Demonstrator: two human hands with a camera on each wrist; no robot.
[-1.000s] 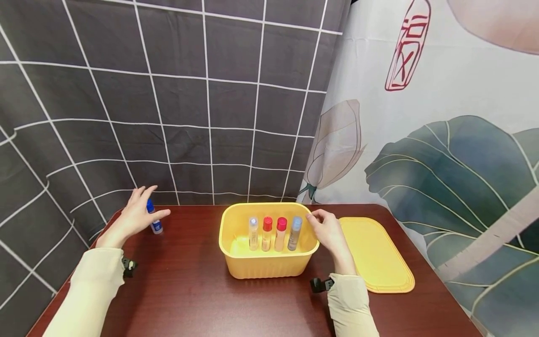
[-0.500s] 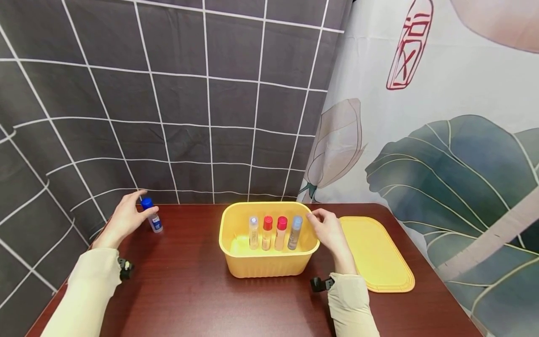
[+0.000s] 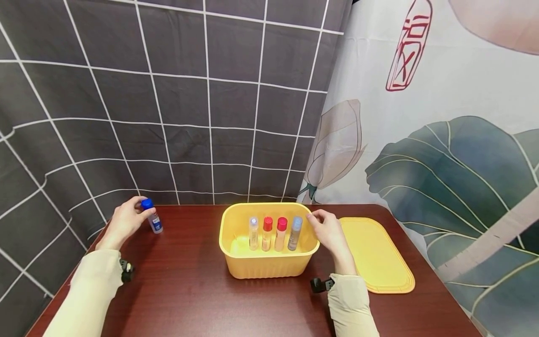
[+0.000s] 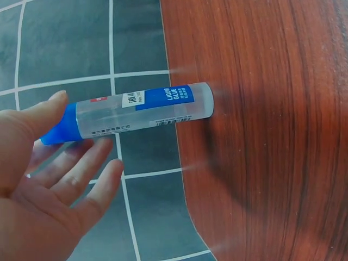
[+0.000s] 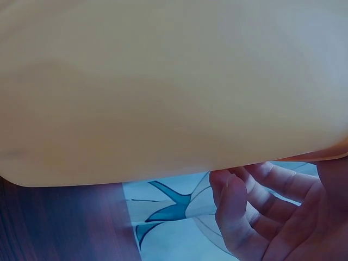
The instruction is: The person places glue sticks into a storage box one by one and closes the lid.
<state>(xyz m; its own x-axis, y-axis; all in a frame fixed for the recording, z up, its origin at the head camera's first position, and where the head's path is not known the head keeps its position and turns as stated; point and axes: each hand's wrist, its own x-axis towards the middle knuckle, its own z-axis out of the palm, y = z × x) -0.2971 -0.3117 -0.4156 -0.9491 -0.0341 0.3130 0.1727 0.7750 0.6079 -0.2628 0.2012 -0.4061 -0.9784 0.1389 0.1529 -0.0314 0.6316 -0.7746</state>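
At the table's far left, my left hand (image 3: 125,222) pinches the blue cap of a clear bottle of liquid glue (image 3: 154,221) between thumb and fingers. In the left wrist view the glue's base meets the tabletop, and its blue label reads "LIQUID GLUE". The other fingers are spread below the cap. A yellow plastic bin (image 3: 267,267) stands mid-table. My right hand (image 3: 328,230) holds its rim at the right end, fingertips at the edge. Inside, upright in a row, are a clear-capped tube (image 3: 253,233), two red-capped tubes (image 3: 267,233) and a blue-capped tube (image 3: 294,233).
A yellow lid (image 3: 379,255) lies flat on the dark red wooden table (image 3: 198,299), right of the bin, partly behind the right forearm. A grey grid curtain (image 3: 168,103) hangs at the back and left, with a floral curtain (image 3: 442,140) at the right.
My left hand has lowered behind the glue bottle and its fingers have closed from spread to pinching the blue cap. The right hand and the bin have stayed in place.
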